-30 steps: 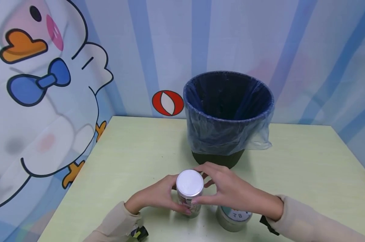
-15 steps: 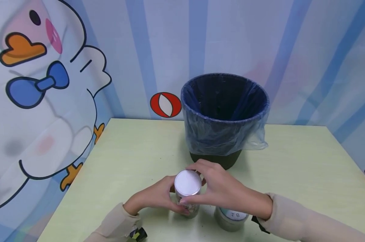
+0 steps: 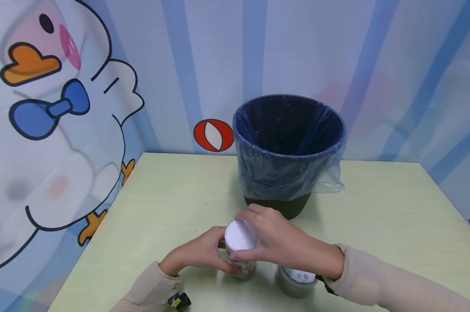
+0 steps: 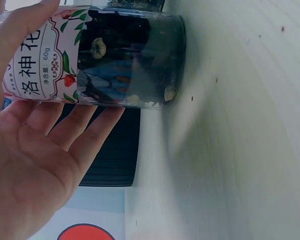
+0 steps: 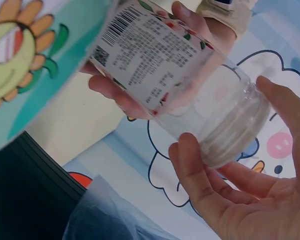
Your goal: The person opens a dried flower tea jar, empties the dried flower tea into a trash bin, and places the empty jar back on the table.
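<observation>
A clear plastic jar [image 3: 245,265] with a white lid [image 3: 241,235] stands upright on the table, below the middle of the head view. My left hand [image 3: 202,251] grips its body from the left. The left wrist view shows a pink floral paper label [image 4: 42,57] on the jar and a few small dried bits inside. My right hand [image 3: 275,238] holds the lid's rim, thumb in front and fingers behind. In the right wrist view, the right fingers [image 5: 197,172] curve round the jar's lid end.
Just behind the hands is a dark bin [image 3: 281,206] lined with a blue plastic bag [image 3: 285,177]. A squat round container [image 3: 295,286] with a printed top stands under my right forearm. The pale yellow table [image 3: 172,195] meets a cartoon-printed backdrop [image 3: 305,47].
My right hand has moved slightly left and turned round the lid, coming further over it. The left hand and the jar have kept their place. The head view has shifted a little.
</observation>
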The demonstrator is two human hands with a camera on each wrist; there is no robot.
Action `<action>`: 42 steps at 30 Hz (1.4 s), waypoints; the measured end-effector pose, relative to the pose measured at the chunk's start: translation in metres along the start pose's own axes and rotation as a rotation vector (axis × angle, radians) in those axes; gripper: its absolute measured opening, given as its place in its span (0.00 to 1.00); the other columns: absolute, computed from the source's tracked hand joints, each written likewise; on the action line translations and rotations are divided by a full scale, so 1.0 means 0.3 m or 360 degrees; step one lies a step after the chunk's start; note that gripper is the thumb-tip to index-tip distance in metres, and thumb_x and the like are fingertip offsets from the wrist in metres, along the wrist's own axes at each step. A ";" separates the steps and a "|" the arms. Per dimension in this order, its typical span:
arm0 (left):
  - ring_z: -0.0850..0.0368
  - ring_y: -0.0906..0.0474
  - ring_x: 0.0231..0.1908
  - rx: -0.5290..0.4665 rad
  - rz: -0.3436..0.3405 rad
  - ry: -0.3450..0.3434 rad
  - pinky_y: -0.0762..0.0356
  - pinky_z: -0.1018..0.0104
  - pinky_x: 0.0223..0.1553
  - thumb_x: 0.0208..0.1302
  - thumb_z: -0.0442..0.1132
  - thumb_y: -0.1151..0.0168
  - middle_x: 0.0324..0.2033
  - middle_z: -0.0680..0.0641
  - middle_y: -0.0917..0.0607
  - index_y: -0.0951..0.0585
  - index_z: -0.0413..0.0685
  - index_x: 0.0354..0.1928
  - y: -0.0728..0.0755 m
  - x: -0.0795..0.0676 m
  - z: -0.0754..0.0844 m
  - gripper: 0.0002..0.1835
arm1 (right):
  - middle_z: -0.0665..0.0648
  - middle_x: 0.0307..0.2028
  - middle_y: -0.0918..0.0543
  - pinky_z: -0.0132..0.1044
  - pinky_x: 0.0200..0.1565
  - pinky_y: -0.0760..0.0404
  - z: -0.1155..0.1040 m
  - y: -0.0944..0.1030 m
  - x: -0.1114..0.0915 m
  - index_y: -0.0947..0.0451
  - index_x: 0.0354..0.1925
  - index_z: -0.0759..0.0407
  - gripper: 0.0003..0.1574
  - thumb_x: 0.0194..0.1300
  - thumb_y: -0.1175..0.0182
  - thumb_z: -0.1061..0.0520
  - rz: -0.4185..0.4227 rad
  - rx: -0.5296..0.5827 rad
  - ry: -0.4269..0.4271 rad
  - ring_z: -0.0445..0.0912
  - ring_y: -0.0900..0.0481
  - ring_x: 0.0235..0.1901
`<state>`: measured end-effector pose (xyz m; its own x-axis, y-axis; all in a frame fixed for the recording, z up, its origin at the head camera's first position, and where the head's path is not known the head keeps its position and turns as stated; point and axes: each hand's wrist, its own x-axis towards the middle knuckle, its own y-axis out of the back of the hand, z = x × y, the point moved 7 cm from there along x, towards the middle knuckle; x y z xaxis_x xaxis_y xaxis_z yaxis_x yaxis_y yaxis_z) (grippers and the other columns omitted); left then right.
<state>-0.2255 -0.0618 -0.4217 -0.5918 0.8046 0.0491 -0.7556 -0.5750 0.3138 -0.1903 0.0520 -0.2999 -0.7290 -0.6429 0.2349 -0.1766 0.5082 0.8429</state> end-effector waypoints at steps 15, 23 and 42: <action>0.59 0.22 0.52 0.0136 0.0056 0.0005 0.21 0.59 0.52 0.49 0.40 0.20 0.50 0.56 0.17 0.22 0.53 0.57 0.011 0.015 0.014 0.31 | 0.54 0.41 0.17 0.31 0.32 0.19 0.014 0.053 0.000 0.18 0.49 0.64 0.34 0.48 0.20 0.46 -0.0146 0.0040 -0.0105 0.46 0.21 0.38; 0.58 0.22 0.53 0.0127 0.0034 -0.0057 0.21 0.59 0.52 0.53 0.40 0.22 0.53 0.56 0.18 0.24 0.56 0.61 0.006 0.018 0.043 0.33 | 0.54 0.44 0.15 0.29 0.33 0.19 0.033 0.096 -0.021 0.18 0.49 0.63 0.33 0.49 0.21 0.47 -0.0081 0.0133 -0.0084 0.43 0.19 0.39; 0.61 0.19 0.45 0.0202 0.0047 -0.0059 0.19 0.63 0.47 0.54 0.42 0.22 0.48 0.57 0.17 0.23 0.57 0.60 -0.012 0.025 0.073 0.31 | 0.54 0.47 0.16 0.33 0.35 0.16 0.101 0.134 -0.091 0.21 0.55 0.64 0.38 0.51 0.21 0.46 -0.0146 0.0439 -0.0206 0.44 0.17 0.43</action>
<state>-0.2212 -0.0505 -0.4017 -0.6005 0.7940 0.0945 -0.6952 -0.5769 0.4288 -0.1976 0.1074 -0.2871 -0.7768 -0.6239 0.0854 -0.4053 0.5992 0.6905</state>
